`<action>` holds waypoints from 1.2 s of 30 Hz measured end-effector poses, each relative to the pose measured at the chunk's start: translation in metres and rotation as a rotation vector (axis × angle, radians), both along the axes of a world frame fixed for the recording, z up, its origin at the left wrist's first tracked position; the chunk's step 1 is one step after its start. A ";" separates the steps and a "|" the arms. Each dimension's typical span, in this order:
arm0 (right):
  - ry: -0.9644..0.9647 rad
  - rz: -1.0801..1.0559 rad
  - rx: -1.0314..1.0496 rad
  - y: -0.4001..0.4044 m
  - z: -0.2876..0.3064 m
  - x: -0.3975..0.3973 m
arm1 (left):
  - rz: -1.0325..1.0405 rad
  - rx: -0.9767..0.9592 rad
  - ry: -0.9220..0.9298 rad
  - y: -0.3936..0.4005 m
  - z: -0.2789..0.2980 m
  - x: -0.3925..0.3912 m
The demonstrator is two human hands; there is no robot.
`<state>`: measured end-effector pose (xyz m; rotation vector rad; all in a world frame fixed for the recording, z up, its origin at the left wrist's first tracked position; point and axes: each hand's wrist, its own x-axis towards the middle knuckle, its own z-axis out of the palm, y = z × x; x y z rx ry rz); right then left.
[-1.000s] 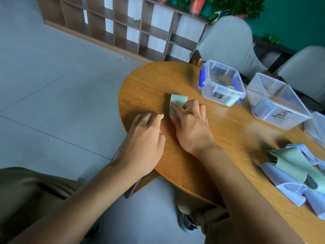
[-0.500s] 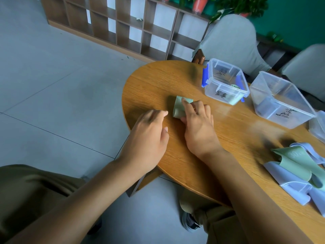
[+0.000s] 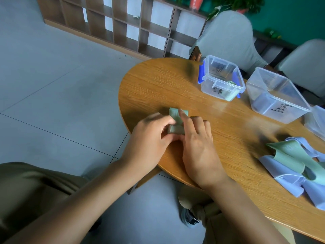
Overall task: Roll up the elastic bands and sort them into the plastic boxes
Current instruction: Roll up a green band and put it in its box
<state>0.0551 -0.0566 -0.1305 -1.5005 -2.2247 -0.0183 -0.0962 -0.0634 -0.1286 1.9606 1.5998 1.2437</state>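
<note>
Both hands, left hand (image 3: 151, 138); right hand (image 3: 198, 147), pinch half-rolled green band (image 3: 175, 124) on table (image 3: 228, 131)

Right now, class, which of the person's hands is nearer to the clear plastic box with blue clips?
Right. The right hand lies on the table's box side, below the clear plastic box with blue clips; the left hand sits beyond it, further from the box.

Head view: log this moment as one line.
stage: rolling | left hand and right hand: gripping half-rolled pale green elastic band | surface: round wooden table | clear blue-latched plastic box: open
</note>
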 end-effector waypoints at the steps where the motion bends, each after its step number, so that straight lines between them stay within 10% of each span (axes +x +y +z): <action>1: 0.034 -0.002 -0.018 -0.001 0.000 0.000 | 0.000 -0.003 -0.003 0.000 0.000 0.001; 11: 0.781 -0.224 -0.306 -0.036 0.016 -0.003 | 0.054 -0.002 -0.074 -0.005 0.000 0.006; 36: 0.784 -0.133 -0.325 -0.051 0.014 -0.018 | 0.064 -0.300 -0.507 -0.040 0.007 0.030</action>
